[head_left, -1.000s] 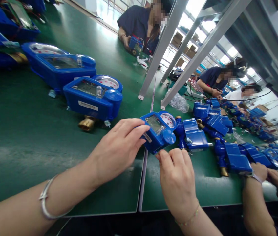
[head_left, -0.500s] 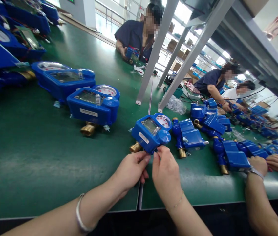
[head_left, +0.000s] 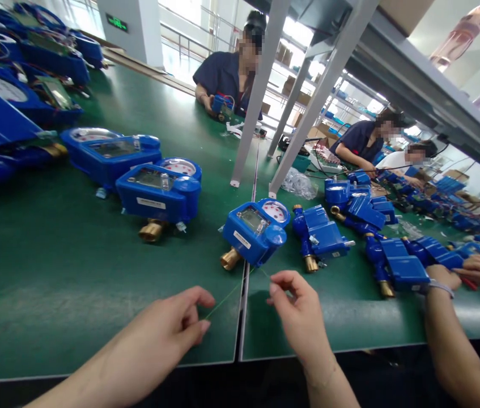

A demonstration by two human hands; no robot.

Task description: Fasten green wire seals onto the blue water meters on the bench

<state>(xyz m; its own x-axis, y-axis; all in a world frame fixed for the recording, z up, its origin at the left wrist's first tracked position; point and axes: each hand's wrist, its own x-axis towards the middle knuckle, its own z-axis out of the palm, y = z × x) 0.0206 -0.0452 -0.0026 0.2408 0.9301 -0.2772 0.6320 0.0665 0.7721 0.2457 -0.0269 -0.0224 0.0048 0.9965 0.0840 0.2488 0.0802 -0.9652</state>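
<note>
A blue water meter (head_left: 250,232) with a round dial, a small display window and a brass fitting stands in front of me over the seam in the green table. From its lower front corner runs a thin green wire (head_left: 228,296), stretched toward me. My left hand (head_left: 180,323) pinches the wire's left end between thumb and fingers. Closer to the meter, my right hand (head_left: 294,303) has thumb and forefinger pinched on the wire's short other end. Neither hand touches the meter body.
More water meters stand to the left (head_left: 158,195) and lie on the right (head_left: 322,232). Grey shelf posts (head_left: 260,96) rise behind. A co-worker's hands (head_left: 444,276) work at the right. Other people sit across the table, and a crumpled plastic bag (head_left: 299,183) lies near the posts.
Both hands have drawn back from the meter's lower edge and apart, the left down and left, the right slightly down and right. The wire now shows taut between meter and left hand.
</note>
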